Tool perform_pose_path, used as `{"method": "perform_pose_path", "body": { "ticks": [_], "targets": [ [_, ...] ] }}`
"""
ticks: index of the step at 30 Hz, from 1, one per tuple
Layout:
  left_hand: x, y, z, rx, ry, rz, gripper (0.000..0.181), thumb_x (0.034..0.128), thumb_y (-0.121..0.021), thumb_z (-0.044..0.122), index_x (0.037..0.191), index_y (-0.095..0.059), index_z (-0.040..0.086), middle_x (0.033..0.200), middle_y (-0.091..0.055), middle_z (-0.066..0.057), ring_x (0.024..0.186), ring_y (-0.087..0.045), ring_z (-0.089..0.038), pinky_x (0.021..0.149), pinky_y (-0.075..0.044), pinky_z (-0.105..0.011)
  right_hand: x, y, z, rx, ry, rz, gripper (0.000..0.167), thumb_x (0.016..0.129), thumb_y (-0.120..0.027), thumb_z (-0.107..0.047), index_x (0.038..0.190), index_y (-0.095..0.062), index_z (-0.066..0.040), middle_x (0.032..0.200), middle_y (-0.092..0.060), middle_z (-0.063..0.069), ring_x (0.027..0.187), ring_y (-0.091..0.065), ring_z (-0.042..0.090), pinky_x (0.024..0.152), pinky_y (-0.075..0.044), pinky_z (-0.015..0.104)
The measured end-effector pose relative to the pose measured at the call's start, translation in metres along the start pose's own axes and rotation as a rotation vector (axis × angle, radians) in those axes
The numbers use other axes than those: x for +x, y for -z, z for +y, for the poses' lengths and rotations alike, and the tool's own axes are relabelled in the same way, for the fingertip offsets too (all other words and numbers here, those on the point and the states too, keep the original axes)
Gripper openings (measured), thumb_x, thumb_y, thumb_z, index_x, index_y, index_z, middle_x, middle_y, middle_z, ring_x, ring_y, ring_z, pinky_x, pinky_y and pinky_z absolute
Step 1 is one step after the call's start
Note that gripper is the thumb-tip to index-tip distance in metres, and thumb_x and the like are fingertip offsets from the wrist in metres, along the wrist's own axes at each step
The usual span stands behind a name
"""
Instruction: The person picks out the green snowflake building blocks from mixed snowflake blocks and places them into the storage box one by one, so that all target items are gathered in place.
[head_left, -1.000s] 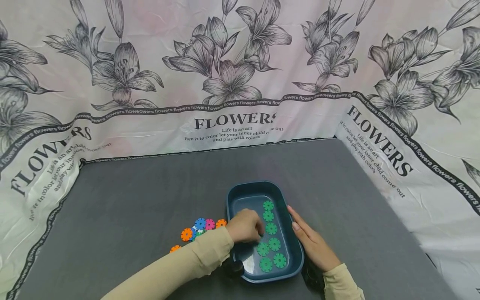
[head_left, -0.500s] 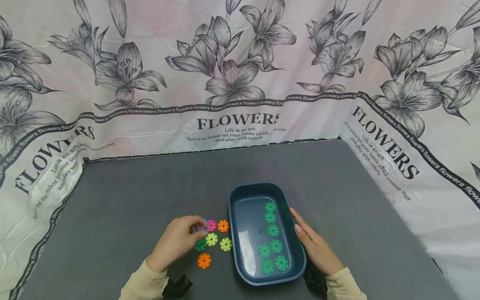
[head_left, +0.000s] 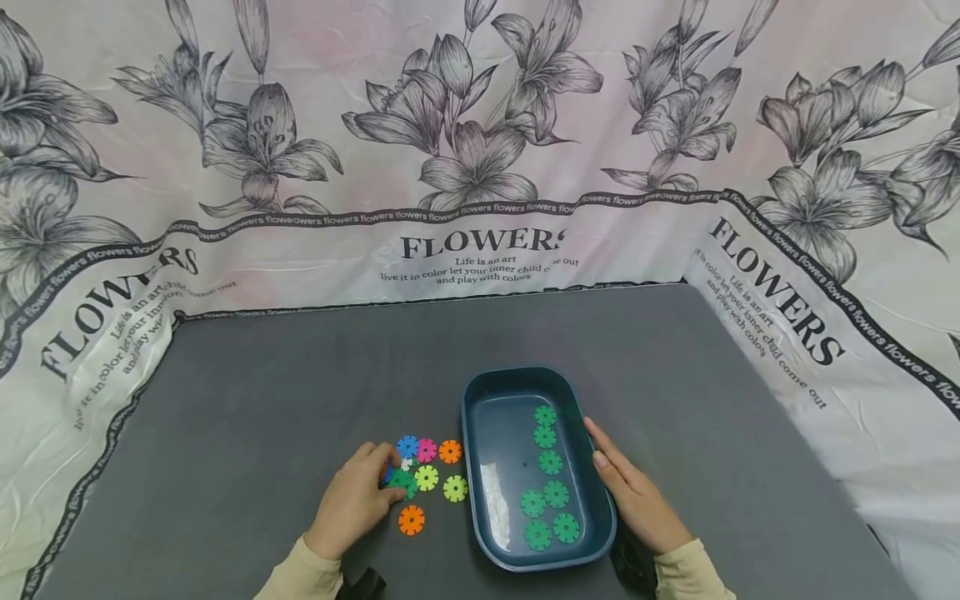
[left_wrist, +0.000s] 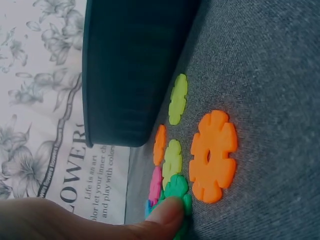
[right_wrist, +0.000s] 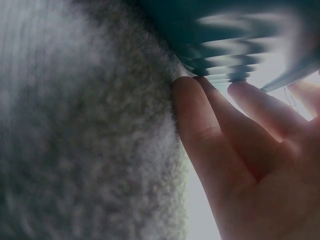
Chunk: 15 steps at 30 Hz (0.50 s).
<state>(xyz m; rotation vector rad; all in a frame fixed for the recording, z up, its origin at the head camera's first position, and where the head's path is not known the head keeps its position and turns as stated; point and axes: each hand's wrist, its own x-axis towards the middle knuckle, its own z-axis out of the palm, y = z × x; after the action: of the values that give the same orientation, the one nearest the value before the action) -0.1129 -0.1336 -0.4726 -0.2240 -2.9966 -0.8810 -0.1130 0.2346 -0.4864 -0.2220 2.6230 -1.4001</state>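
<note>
My left hand (head_left: 352, 500) is at the left side of a pile of plastic flower-shaped discs. It pinches a green flower disc (head_left: 405, 483); in the left wrist view the thumb (left_wrist: 167, 212) lies on that disc (left_wrist: 176, 186), while the other fingers are out of sight. Around it lie a blue disc (head_left: 407, 447), a pink disc (head_left: 426, 451), yellow discs (head_left: 455, 488) and orange discs (head_left: 411, 520). My right hand (head_left: 637, 492), fingers extended, rests against the right outer wall of a dark blue tray (head_left: 495, 417). Several green discs (head_left: 556, 494) lie flat inside the tray's right half.
A grey cloth-covered table (head_left: 300, 375) carries everything. White flower-printed curtains (head_left: 480, 258) enclose its back and sides. The tray stands just right of the loose discs, its left wall close to a yellow one.
My left hand has come out of the tray and moved left to the loose discs, where it now pinches a green one. The right hand stays against the tray.
</note>
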Motion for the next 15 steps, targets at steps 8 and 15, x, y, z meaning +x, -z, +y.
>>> {"method": "perform_pose_path", "body": {
  "ticks": [8,15],
  "targets": [
    [0.004,0.004,-0.001,-0.09,0.013,-0.057,0.033,0.0665,-0.087,0.011,0.076,-0.056,0.016,0.075,-0.046,0.003,0.064,-0.04,-0.01,0.057,-0.035,-0.024,0.0,-0.001,-0.002,0.01,0.001,0.002,0.047,0.105,-0.035,-0.038,0.151,-0.023,-0.039,0.156,-0.024,-0.01,0.141,-0.025,0.013,0.107,-0.032,0.029],
    [0.019,0.018,0.01,-0.409,0.031,-0.253,0.014,0.0804,-0.077,0.013,0.085,-0.064,0.012,0.075,-0.062,0.003,0.067,-0.058,-0.014,0.057,-0.048,-0.027,-0.001,0.0,-0.001,0.009,-0.008,0.006,0.047,0.105,-0.034,-0.039,0.15,-0.022,-0.04,0.156,-0.023,-0.01,0.141,-0.025,0.015,0.108,-0.031,0.04]
  ]
}}
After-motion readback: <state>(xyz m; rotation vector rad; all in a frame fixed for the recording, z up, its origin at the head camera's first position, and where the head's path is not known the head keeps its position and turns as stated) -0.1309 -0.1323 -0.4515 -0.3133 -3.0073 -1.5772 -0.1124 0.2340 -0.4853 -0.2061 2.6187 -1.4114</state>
